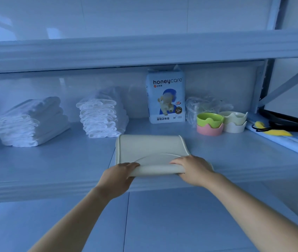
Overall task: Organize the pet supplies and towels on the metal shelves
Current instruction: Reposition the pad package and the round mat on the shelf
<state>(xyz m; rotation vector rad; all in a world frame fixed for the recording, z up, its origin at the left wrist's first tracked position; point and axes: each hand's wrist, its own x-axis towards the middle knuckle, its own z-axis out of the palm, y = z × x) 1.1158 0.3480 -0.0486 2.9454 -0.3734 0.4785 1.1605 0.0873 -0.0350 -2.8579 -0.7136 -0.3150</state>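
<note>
Both hands forward, closed in a grip.
Left hand (119, 176) at 11 o'clock, fingers curled over the top, thumb tucked under. Right hand (192, 169) at 1 o'clock, palm down, fingers wrapped. Bare forearms converge from 7 and 5 o'clock, wrists near level.

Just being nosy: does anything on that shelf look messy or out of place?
Mostly tidy. Only the crumpled clear plastic behind the bowls looks messy, and the folded mat sits slightly askew, both hands gripping its near edge.
</note>
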